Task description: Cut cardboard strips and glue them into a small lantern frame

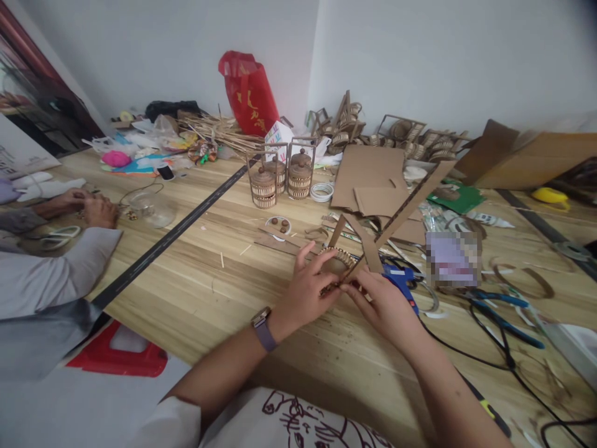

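Note:
My left hand (308, 283) curls around a small round ring of pale slats (344, 256), fingers over its rim. My right hand (380, 302) pinches the lower end of a long brown cardboard strip (410, 210) where it meets the side of the ring. The strip slants up to the right. Behind the hands stands a bent piece of brown strip (365, 242). Close to my right hand lies a blue glue gun (402, 283), partly hidden by that hand. Further back, a white ring holding small brown balls (278, 225) rests on the table.
Small lidded baskets with tall handles (300, 176) stand behind, near a roll of white tape (321, 191) and cardboard sheets (368, 171). Blue-handled pliers (508, 317) and a black cable (480, 362) lie at right. At left, another person's hands (96, 208) work beside scissors (60, 235).

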Tool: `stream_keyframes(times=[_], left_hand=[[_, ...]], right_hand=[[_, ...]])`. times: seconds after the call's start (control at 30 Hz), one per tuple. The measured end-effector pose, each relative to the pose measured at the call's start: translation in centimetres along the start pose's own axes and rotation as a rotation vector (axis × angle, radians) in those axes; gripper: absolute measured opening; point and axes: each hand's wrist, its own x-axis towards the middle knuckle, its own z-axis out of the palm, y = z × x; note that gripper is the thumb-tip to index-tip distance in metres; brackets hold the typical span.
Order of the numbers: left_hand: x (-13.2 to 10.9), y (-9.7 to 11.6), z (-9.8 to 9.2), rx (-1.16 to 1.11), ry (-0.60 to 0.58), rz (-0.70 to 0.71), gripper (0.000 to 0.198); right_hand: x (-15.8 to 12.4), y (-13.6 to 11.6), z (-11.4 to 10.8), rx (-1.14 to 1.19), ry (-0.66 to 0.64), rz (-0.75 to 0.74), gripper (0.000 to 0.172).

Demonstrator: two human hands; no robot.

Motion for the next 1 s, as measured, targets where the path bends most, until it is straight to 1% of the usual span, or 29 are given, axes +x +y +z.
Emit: stream_keyframes(times=[0.13, 0.27, 0.5, 0.67, 0.8, 1.0], left_hand=[[0.0, 0.0, 0.0, 0.019, 0.016, 0.005, 0.011], [0.0, -0.1, 0.1, 0.04, 0.028, -0.001, 0.01], [-0.2, -0.5, 0.5, 0.039, 0.047, -0.018, 0.01], [-0.2, -0.5, 0.6, 0.041, 0.043, -0.025, 0.01], [-0.3, -0.6, 0.6, 0.035, 0.053, -0.034, 0.01], [-0.2, -0.7, 0.5, 0.036, 0.012, -0.033, 0.009]], right_hand=[[0.1, -0.1, -0.2, 0.0, 0.012, -0.013, 0.014], [0.2, 0.0, -1.1, 0.021, 0.015, -0.018, 0.011], [0.0, 0.7, -2.1, 0.024, 0.018, 0.013, 0.012], [0.1, 0.1, -2.0, 0.097, 0.055, -0.001, 0.011], [0.1, -0.6, -1.5, 0.148, 0.085, 0.06, 0.01], [0.2, -1.0, -0.7, 0.179, 0.1, 0.12, 0.01]])
